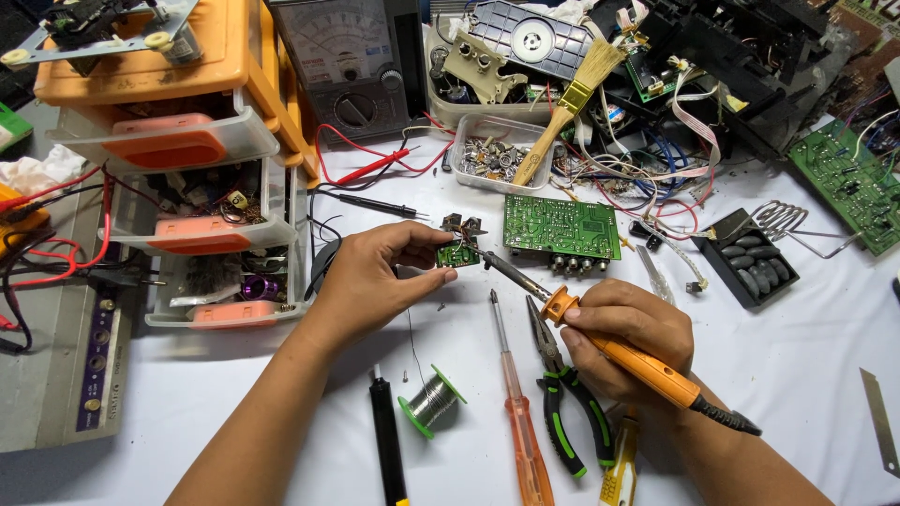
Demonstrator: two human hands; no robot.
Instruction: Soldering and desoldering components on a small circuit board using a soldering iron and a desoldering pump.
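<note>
My left hand pinches a small green circuit board with dark parts on top, held just above the white table. My right hand grips an orange soldering iron like a pen, its metal tip touching the small board's right edge. Below the hands lie a spool of solder wire, an orange-handled screwdriver and green-and-black pliers.
A larger green circuit board lies just beyond the hands. An orange drawer organiser stands at left, an analogue multimeter behind, with red and black probes. A brush rests on a parts tray. Wires and boards clutter the back right.
</note>
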